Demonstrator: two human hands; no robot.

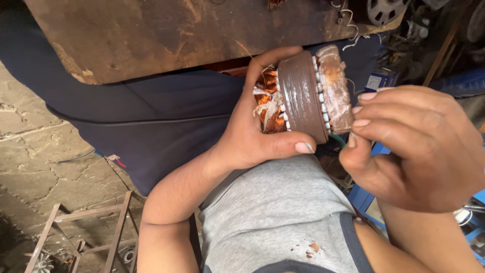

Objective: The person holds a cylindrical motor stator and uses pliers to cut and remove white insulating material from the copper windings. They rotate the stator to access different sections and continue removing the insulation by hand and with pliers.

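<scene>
Left hand (252,136) wraps the motor stator (302,96) at centre frame, thumb along the lower edge and fingers over the top, clamped firmly; this grip steadies the brown core and turns its end face toward the other hand. Copper windings (268,103) and white insulation show on the side nearest the palm. Right hand (414,146), right of frame, has fingertips pinched together at the taped coil end (334,88), apparently on a thin green wire (339,140); whether it actually grips the wire cannot be told. A worn wooden bench top (177,35) spans the upper frame; a metal frame (86,232) lies on the stone floor (35,146), lower left.
</scene>
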